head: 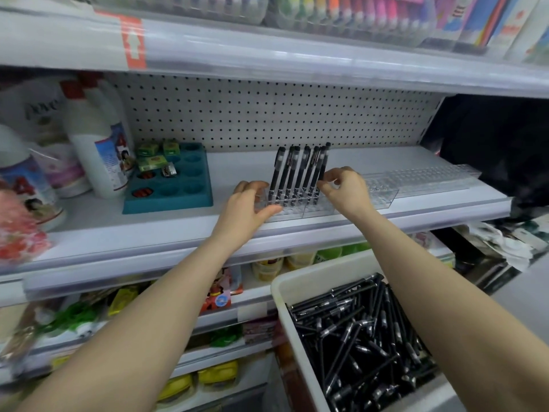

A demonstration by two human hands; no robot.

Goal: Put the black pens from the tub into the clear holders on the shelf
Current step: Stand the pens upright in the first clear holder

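Observation:
Several black pens (300, 171) stand upright in a clear holder (300, 209) on the middle shelf. My left hand (248, 203) grips the holder's left end, thumb along its front. My right hand (346, 185) is curled at the right of the standing pens, fingertips pinching at the rightmost pen. A white tub (300, 281) at the lower right holds a heap of loose black pens (362, 331). More clear holders (421, 179) lie without pens to the right on the shelf.
A teal tray (169, 197) with small boxes sits left of the holder, and white bottles (98, 144) stand further left. A pegboard wall backs the shelf. Lower shelves hold packaged goods. A dark mass fills the right end.

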